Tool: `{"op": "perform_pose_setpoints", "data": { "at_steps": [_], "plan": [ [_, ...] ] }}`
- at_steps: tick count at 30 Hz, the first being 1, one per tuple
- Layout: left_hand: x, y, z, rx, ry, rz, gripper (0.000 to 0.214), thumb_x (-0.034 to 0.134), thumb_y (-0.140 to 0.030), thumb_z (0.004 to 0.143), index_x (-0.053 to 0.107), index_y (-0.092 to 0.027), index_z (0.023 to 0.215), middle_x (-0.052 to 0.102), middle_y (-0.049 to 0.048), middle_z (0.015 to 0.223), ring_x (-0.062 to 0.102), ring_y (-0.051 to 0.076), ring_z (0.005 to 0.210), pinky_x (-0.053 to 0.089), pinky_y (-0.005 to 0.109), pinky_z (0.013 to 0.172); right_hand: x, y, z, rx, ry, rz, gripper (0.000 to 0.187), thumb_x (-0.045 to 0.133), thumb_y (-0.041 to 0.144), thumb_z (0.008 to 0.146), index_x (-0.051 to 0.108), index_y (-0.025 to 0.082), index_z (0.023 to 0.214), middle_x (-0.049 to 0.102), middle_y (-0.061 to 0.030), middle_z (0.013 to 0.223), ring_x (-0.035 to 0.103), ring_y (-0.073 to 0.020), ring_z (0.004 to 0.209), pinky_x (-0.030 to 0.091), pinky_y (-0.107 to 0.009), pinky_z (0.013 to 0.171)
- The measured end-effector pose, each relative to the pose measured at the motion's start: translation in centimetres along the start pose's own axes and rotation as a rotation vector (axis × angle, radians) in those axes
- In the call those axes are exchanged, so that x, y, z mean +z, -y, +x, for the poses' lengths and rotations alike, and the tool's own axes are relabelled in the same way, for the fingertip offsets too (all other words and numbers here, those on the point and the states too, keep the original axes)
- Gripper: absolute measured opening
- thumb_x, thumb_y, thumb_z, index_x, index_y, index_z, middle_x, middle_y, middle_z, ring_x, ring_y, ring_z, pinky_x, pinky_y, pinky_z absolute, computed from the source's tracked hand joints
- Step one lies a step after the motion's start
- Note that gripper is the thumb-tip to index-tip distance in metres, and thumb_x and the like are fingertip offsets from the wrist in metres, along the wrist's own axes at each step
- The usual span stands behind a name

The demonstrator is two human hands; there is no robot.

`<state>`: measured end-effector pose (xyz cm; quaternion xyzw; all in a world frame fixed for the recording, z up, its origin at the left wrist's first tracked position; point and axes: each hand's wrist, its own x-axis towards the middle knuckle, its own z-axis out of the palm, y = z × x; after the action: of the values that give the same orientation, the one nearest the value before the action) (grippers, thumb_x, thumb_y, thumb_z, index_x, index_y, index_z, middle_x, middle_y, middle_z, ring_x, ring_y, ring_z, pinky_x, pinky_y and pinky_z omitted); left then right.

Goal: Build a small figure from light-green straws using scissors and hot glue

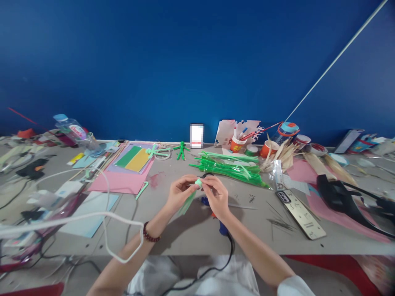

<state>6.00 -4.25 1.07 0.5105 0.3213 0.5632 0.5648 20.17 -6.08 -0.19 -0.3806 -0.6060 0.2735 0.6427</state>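
Between my two hands, above the front middle of the table, is a bundle of pale green pipe cleaners (187, 204) with a small wound knob at its top. My left hand (182, 192) pinches the knob from the left, and loose strands hang below its fingers. The fingertips of my right hand (217, 195) are closed on the knob's right side. Under my right hand lies a blue corded tool that looks like a glue gun (222, 228), partly hidden. Behind the hands are a bundle of bright green pipe cleaners (228, 169) and a standing green pipe cleaner figure (181, 151).
A phone (302, 216) and dark thin wires (280, 224) lie right. Coloured sheets (120, 181) and a pale green pipe cleaner figure (154, 151) are left. A white cable (123, 220) loops over my left forearm. A pen cup (237, 144) stands at the back.
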Motion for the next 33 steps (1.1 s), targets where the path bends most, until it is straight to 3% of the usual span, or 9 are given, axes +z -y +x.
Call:
{"op": "perform_pose_setpoints", "data": {
  "at_steps": [5,14,21,30,33],
  "plan": [
    [-0.1,-0.1,0.1,-0.050,-0.022,-0.014,0.026,0.074,-0.026,0.066,0.070,-0.017,0.091,0.071,0.0070,0.090,0.066,0.018,0.083,0.054,0.029,0.075,0.0,0.6,0.2,-0.108,0.045,-0.151,0.023,0.055,0.020,0.084,0.066,0.023,0.104,0.063,-0.0075,0.093,0.061,-0.0179,0.085,0.053,-0.030,0.069],
    [0.4,-0.6,0.1,-0.080,-0.102,0.019,0.021,0.078,-0.031,0.060,0.071,-0.015,0.073,0.072,0.0067,0.082,0.066,0.018,0.079,0.054,0.030,0.072,-0.7,-0.2,0.5,-0.368,0.072,-0.355,0.033,0.060,0.017,0.081,0.062,0.028,0.112,0.066,-0.0062,0.090,0.061,-0.0200,0.084,0.052,-0.036,0.075],
    [0.1,-0.7,0.1,-0.106,-0.052,0.015,0.020,0.077,-0.030,0.062,0.072,-0.016,0.075,0.072,0.0073,0.085,0.066,0.019,0.080,0.054,0.030,0.074,-0.5,0.2,0.4,-0.315,0.030,-0.283,0.024,0.060,0.016,0.081,0.065,0.024,0.103,0.065,-0.0066,0.088,0.061,-0.0180,0.078,0.053,-0.033,0.069],
    [-0.6,-1.2,0.2,-0.132,0.185,-0.029,0.032,0.077,-0.022,0.062,0.071,-0.017,0.093,0.069,0.0095,0.102,0.065,0.021,0.090,0.053,0.033,0.081,-0.5,0.6,0.4,-0.230,-0.043,-0.218,0.019,0.064,0.018,0.079,0.066,0.023,0.097,0.064,-0.0051,0.084,0.061,-0.0174,0.075,0.051,-0.032,0.067],
    [-0.7,-1.1,0.3,-0.140,0.156,-0.006,0.032,0.078,-0.023,0.061,0.070,-0.016,0.091,0.071,0.0088,0.094,0.066,0.019,0.083,0.054,0.031,0.075,-0.6,0.4,0.4,-0.222,-0.039,-0.223,0.019,0.064,0.018,0.079,0.067,0.023,0.097,0.064,-0.0053,0.085,0.061,-0.0172,0.076,0.051,-0.031,0.068]
  ]
}}
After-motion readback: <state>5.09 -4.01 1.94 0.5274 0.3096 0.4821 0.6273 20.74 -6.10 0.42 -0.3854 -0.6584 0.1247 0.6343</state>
